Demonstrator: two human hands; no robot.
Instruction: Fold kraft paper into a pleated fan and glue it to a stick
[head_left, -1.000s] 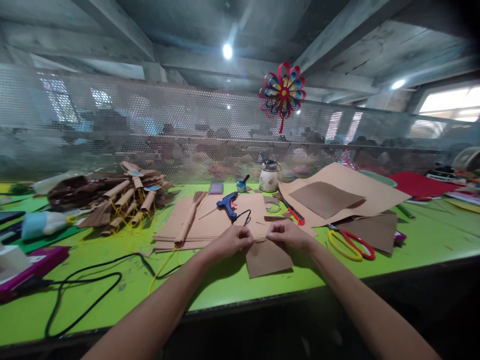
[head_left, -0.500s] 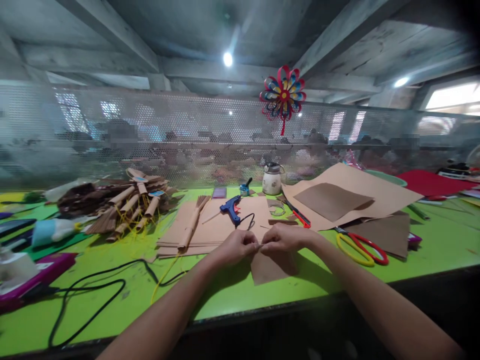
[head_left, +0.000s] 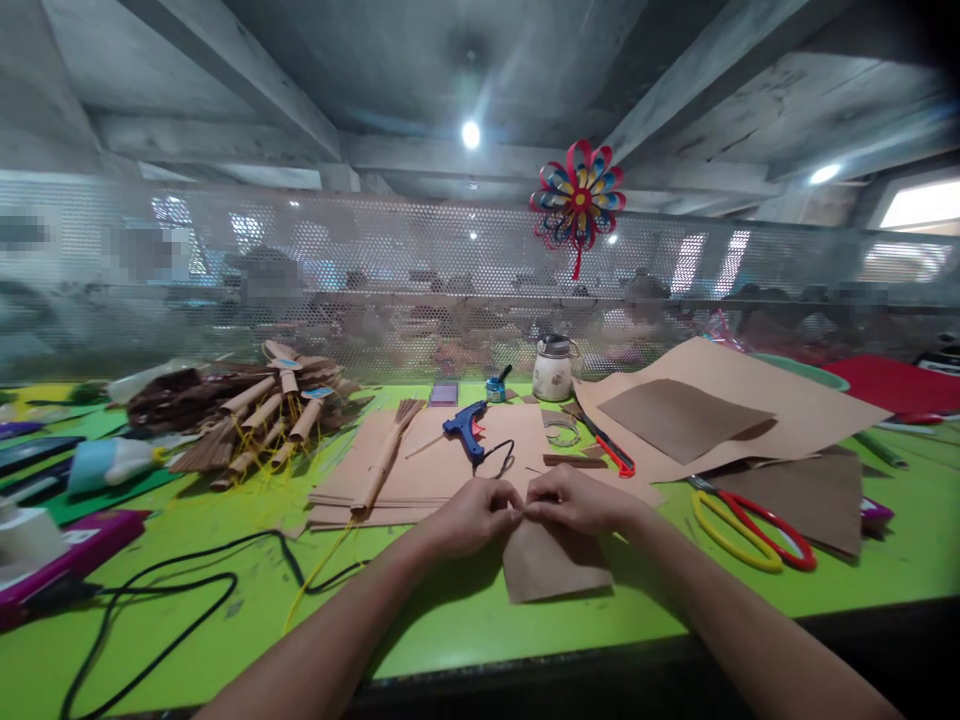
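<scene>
A small sheet of brown paper (head_left: 559,568) lies near the table's front edge, its far edge pinched between my fingers. My left hand (head_left: 474,515) is closed at that edge's left end. Close beside it, my right hand (head_left: 574,500) also pinches the edge, hiding part of the sheet. Just beyond my hands a blue glue gun (head_left: 466,430) rests on a stack of tan paper sheets (head_left: 427,478). On the stack's left side lies a rolled paper bundle (head_left: 384,462) with a fringed end and a yellow string.
Scissors with red and yellow handles (head_left: 750,528) lie right of my forearm. A red-handled cutter (head_left: 616,455) and large brown sheets (head_left: 795,385) sit at back right. Fringed paper bundles (head_left: 262,415) are piled left. A black cable (head_left: 232,577) loops across the green table (head_left: 442,625).
Both hands stay together at the paper's far edge, their fingers shifting slightly. The view has tilted a little, so most things appear slightly shifted. The glue gun stays on the stack.
</scene>
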